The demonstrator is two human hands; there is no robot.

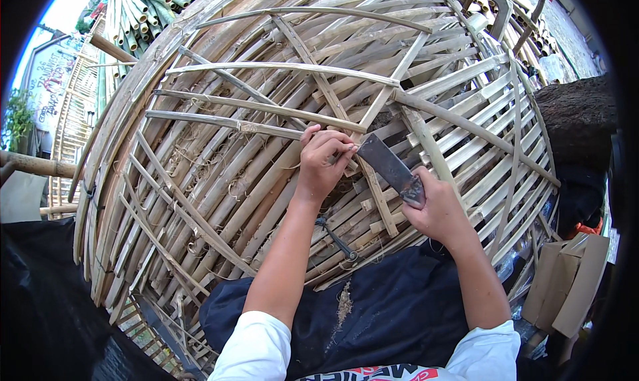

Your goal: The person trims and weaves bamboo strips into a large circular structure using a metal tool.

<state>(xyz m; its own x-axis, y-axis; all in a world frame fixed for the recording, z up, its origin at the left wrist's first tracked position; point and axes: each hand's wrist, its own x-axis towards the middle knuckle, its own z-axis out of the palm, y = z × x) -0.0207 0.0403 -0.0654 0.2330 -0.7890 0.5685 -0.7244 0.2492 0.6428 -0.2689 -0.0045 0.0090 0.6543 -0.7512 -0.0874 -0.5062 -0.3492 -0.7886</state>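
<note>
over the bamboo lattice (323,88): left hand (323,158), fingers pinched, contents too small to tell; right hand (437,204), gripping dark blade (391,166) nearside, apparently leaving its far end free beside left fingers.

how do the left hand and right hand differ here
The right hand grips the dark blade, while the left hand bunches its fingers by the blade's far end; anything pinched there is too small to tell. The left hand sits higher in the picture, the right hand lower. Both are bare and in front of the slats.
</note>
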